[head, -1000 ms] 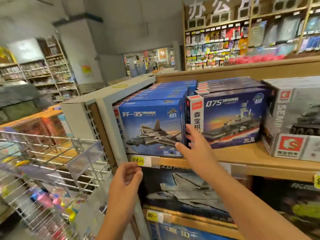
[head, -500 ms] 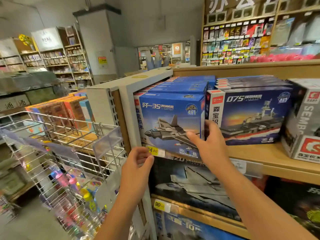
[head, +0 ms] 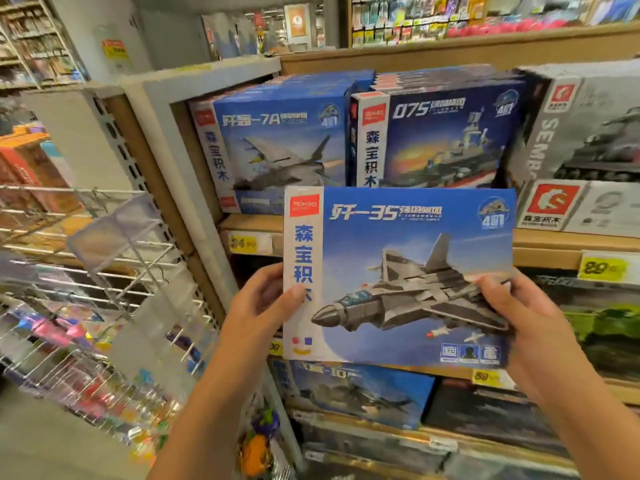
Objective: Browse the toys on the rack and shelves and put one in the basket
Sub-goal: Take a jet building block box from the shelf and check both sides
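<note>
Holding the jet box point(head: 398, 275) in front of the shelf point(head: 547, 242), we clamp our left hand point(head: 258, 306) and right hand point(head: 519, 317) on its side edges. We judge it light, rigid and smooth; gripping both edges suits it.

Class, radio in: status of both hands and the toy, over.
Left hand and right hand gripping the 35 fighter jet box. Box off the shelf. Basket not in view.
</note>
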